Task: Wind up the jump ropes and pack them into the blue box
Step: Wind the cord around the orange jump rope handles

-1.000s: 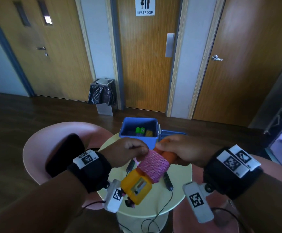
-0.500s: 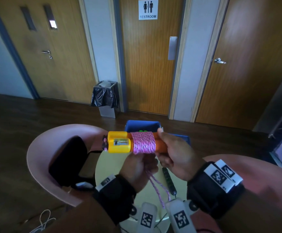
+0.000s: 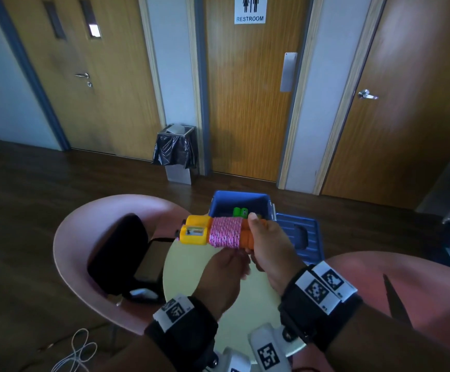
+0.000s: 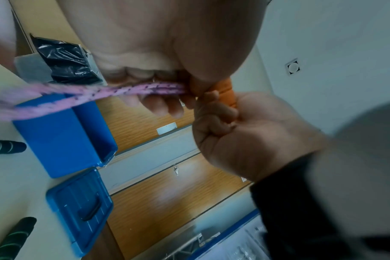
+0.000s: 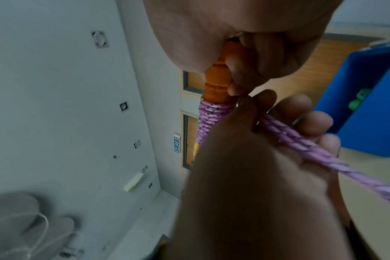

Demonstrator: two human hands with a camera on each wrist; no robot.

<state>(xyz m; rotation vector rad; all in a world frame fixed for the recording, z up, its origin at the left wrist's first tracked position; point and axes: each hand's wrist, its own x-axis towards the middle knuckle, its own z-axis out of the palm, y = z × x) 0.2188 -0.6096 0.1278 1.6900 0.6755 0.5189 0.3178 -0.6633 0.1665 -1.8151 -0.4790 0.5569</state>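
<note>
A jump rope bundle hangs level in the air in front of the blue box (image 3: pixel 218 204): two yellow-headed orange handles (image 3: pixel 194 232) with pink rope (image 3: pixel 225 233) wound round them. My right hand (image 3: pixel 261 237) grips the orange handle ends (image 5: pixel 218 81). Just beneath the bundle, my left hand (image 3: pixel 234 264) pinches the loose pink rope (image 4: pixel 122 91), which runs across its fingers (image 5: pixel 312 123). The box is open and holds green handles (image 3: pixel 240 212).
The blue lid (image 3: pixel 301 237) lies right of the box on a small round pale table (image 3: pixel 245 304). Two black handles with green stripes (image 4: pixel 5 146) lie on the table. Pink chairs (image 3: pixel 79 237) flank it; the left one holds a black bag (image 3: pixel 119 251).
The bundle rose from low over the table and turned level before the box. My left hand dropped below it with the loose rope. Little has moved in the last half second.
</note>
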